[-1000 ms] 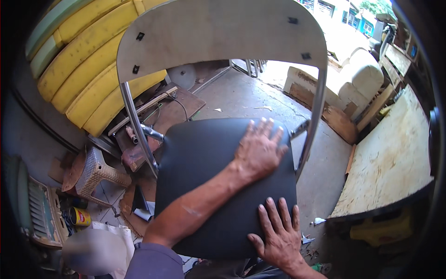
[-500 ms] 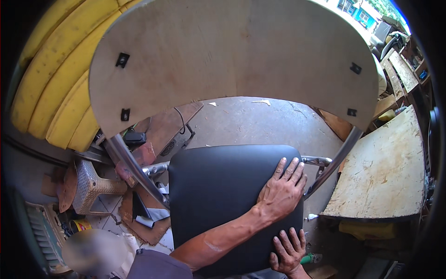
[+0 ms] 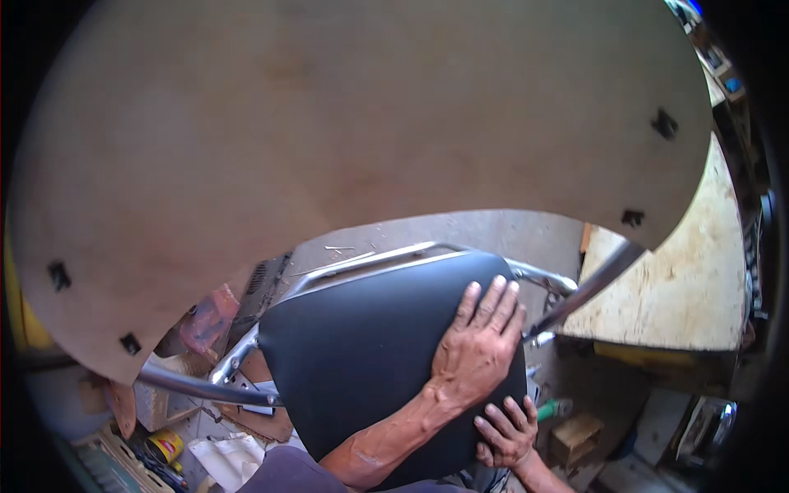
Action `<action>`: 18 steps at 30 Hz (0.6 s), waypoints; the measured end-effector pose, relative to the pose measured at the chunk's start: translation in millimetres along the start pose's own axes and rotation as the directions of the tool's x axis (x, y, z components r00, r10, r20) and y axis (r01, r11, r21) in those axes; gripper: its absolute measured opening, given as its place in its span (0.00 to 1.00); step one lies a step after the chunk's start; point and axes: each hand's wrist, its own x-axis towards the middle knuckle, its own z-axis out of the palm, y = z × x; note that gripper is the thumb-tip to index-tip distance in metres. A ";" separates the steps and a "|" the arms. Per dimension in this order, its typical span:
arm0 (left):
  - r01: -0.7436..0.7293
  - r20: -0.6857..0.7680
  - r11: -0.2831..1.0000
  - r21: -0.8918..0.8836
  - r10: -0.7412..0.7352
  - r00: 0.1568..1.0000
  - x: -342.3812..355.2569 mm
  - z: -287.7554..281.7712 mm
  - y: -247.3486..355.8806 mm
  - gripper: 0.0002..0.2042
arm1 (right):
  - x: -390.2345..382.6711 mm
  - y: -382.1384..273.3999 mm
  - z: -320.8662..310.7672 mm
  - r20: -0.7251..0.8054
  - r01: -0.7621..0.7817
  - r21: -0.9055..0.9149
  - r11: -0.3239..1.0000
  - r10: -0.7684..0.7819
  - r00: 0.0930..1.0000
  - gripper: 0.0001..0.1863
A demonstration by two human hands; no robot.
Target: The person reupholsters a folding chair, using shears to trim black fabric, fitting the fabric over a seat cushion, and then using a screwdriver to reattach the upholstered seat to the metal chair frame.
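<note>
My left hand lies with fingers stretched out on the right part of a black padded chair seat, my forearm crossing it from below. Nearer me, my right hand rests on the seat's right edge, fingers apart and slightly bent. Tubular metal frame pieces flank the seat, and a rail shows along its far edge. The curved plywood backrest, with small black clips, fills the upper view close to the camera and hides much of what is behind it.
At right lies a pale plywood sheet, with a small wooden block and a green object below. At lower left are cardboard, a white cloth, a yellow can and a woven plastic piece. Gray floor shows beyond the seat.
The backrest has come much nearer and now fills the upper view. A metal rail behind the seat has come into sight. Both hands remain on the seat's right part.
</note>
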 end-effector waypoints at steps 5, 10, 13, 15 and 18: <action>-0.017 0.025 0.995 0.101 0.014 1.000 3.4 6.0 2.8 0.16 | 9.5 4.9 -3.4 0.000 -0.019 0.070 0.997 0.019 1.000 0.25; -0.070 0.026 0.970 0.231 0.066 0.997 -0.8 10.7 13.7 0.16 | 10.2 5.1 -5.9 -0.244 -0.157 0.249 0.956 0.219 0.945 0.22; -0.162 0.078 0.917 0.364 0.143 0.987 -4.4 24.2 19.4 0.18 | 1.0 10.9 10.9 -0.406 -0.196 0.518 0.833 0.441 0.800 0.20; -0.182 0.091 0.906 0.381 0.159 0.983 -8.5 25.4 15.6 0.19 | -1.5 1.8 6.3 -0.058 -0.411 0.837 0.361 0.806 0.589 0.19; -0.183 0.083 0.909 0.374 0.164 0.983 -7.6 29.7 14.1 0.20 | -11.4 -4.6 26.3 -0.282 -0.479 0.696 0.535 0.817 0.504 0.21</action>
